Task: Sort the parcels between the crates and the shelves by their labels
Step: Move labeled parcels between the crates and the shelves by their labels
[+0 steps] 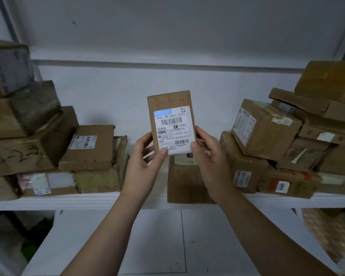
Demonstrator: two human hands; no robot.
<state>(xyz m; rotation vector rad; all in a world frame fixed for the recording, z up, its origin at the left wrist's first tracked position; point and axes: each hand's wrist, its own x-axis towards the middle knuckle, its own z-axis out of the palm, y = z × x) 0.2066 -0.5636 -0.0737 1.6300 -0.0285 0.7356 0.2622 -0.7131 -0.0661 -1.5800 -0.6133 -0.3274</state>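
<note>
On the white shelf (84,202) at chest height I log one board in full view, well stocked, so I judge the sort to be well under way but unfinished: one parcel is in hand and unplaced, and no crate shows from here. Left pile (48,148): brown cartons stacked three or four high, and I count about eight, though blur hides some edges. One carries a dark handwritten code on its face. Right pile (277,136): about eight again, tilted on one another, several with white stickers. Lone box (185,182): one, standing at the shelf's front edge between the piles, directly behind my hands. Parcel (170,102): one flat carton, held upright in the gap between the piles, above the lone box and clear of the shelf, with red handwriting along its top that seems to begin 4-1-4. Left hand (145,158) and right hand (209,156): two, each grasping a lower corner of the parcel, fingers (163,154) pinched with the thumb in front and the rest behind. Label (173,132): one, white, facing me, with two barcodes. What remains, as I judge it, is to read that label and find the matching place.
</note>
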